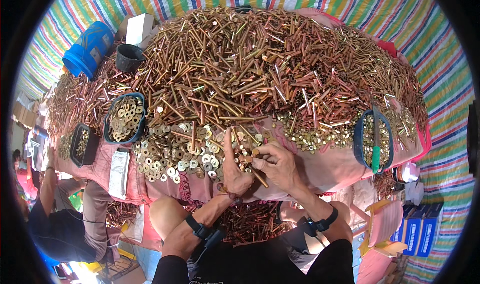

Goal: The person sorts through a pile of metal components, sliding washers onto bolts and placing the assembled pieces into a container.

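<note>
Both my hands meet above the near edge of the table. My left hand (236, 178) is curled round several brass-coloured metal bolts (260, 179), its index finger stretched out away from me. From the right, my right hand (278, 167) has its fingers bent and pinched at the bolts' ends, against a small nut-like piece (255, 152). Which fingertip touches which bolt is hard to make out. Loose flat washers (167, 151) spread to the left of my hands, and small nuts (312, 139) lie in a band to the right.
A large heap of metal rods and tubes (260, 59) fills the table beyond. Around it stand a washer-filled tub (107, 126), a dark tray (92, 151), a blue nut tub (358, 146) with a green-handled tool (376, 156), and a blue bucket (82, 54). Another person's arm (48, 179) reaches in at left.
</note>
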The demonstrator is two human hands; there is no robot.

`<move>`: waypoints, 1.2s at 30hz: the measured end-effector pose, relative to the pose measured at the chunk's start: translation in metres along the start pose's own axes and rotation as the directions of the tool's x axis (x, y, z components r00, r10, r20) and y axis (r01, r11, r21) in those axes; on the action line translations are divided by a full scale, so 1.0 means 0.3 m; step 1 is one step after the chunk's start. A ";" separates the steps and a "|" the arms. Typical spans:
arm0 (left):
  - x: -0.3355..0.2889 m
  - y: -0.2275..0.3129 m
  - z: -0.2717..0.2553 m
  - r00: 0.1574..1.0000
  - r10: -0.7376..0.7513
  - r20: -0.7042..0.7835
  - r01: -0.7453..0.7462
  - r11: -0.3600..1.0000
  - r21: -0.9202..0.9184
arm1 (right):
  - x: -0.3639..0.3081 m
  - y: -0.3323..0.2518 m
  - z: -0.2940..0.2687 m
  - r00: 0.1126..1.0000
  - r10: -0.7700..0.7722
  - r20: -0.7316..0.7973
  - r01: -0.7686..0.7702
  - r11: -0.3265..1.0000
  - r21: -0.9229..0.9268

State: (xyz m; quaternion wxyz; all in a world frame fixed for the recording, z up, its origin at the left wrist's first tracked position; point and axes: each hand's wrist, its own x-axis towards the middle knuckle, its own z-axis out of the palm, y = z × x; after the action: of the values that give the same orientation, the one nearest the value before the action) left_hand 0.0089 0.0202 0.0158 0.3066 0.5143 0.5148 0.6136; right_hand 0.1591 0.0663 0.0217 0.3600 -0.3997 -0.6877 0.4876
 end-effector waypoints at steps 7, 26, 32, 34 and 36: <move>0.008 -0.032 0.012 0.996 0.082 -0.032 -0.079 0.992 0.096 | 0.004 -0.051 -0.012 1.000 0.017 0.013 -0.018 0.998 0.068; -0.013 -0.039 -0.005 0.996 -0.067 0.063 0.078 0.977 -0.199 | -0.024 -0.152 -0.029 0.812 -0.565 0.146 0.578 0.743 -0.337; -0.025 -0.035 -0.015 0.991 -0.083 0.107 0.095 0.990 -0.108 | -0.054 -0.155 -0.021 0.808 -0.575 0.126 0.580 0.742 -0.337; -0.022 -0.030 -0.008 0.994 -0.034 0.099 0.043 0.995 -0.094 | -0.069 -0.174 -0.019 0.772 -0.623 0.128 0.614 0.676 -0.408; -0.017 -0.031 -0.008 0.996 0.022 0.088 -0.016 0.997 -0.069 | -0.077 -0.192 -0.018 0.726 -0.668 0.160 0.658 0.608 -0.445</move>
State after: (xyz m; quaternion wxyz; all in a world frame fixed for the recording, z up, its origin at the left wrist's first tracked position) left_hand 0.0066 0.0175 0.0057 0.3407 0.5353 0.4744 0.6102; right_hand 0.1623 0.0357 0.0759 0.4134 -0.1972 -0.8791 0.1322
